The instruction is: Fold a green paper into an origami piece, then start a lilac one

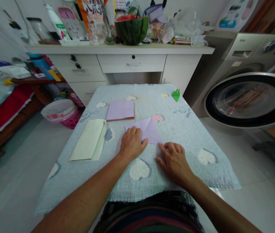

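Note:
A sheet of light purple origami paper [149, 131] with crease lines lies flat on the cloth-covered table in front of me. My left hand [132, 139] presses down on its left part, fingers curled and thumb reaching along the near edge. The paper under those fingers is hidden. At the sheet's near right corner, the index fingertip of my right hand [175, 160] touches the paper. The thumb of that hand is apart from the index finger, and its other fingers bend loosely. Just beyond my left hand rests a stack of square paper [120, 110], purple on top with a red edge.
A folded pale green cloth or paper [89, 139] lies at the table's left. A small green folded paper piece [176, 94] sits at the far right corner. Behind stands a white cabinet [135, 61] with a cut watermelon [132, 30]; a washing machine door [249, 100] hangs open at right.

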